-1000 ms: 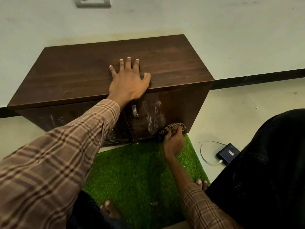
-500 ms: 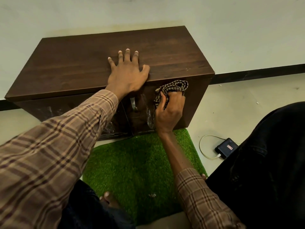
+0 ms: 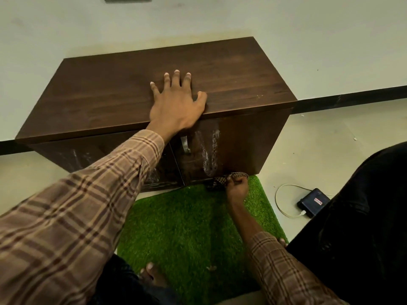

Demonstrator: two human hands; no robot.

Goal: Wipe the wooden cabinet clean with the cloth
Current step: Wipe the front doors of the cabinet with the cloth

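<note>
Two hands: left [image 3: 176, 108] flat on cabinet [image 3: 123, 100]; right [image 3: 236, 188] clutching cloth [image 3: 220, 181], dropped to door's base.

1 head-worn camera only; no 2nd view to compare. It looks forward and steeply down from above my arms, close over the cabinet [image 3: 154, 93], grass mat [image 3: 189, 225] and wall base.

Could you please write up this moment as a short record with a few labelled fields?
cabinet: dark wood, against the wall, doors closed
left hand: flat on the cabinet top, fingers spread
right hand: holds cloth at the right door's bottom edge
door front: whitish smears beside the handle
floor: green mat; power bank with cable
</note>
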